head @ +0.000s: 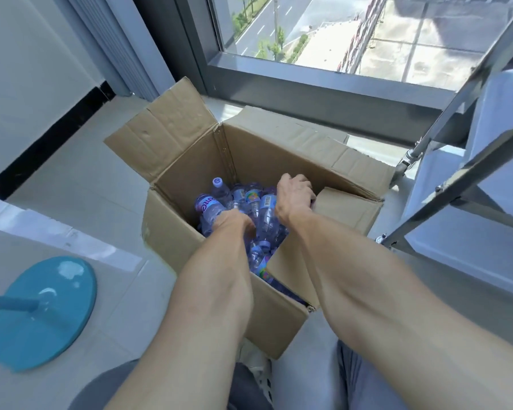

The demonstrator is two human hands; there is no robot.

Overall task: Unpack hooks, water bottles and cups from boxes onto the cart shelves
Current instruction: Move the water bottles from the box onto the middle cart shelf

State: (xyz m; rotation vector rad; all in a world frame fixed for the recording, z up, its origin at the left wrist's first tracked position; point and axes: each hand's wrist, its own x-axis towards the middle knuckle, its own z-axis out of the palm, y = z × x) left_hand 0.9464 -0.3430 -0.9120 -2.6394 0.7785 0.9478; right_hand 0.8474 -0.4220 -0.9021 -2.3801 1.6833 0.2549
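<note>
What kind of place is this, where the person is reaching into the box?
Probably an upper-floor room in an office or similar building. A large dark-framed window looks down on a street with trees, the floor is pale tile, and a metal-framed cart stands beside the open brown cardboard box.

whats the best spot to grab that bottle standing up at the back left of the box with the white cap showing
Take the upright bottle by its neck just under the white cap, coming straight down from above. It stands cap-up in the cardboard box corner, its body hemmed in by other bottles and the box walls, so probably only the top offers a clean grip.
</note>
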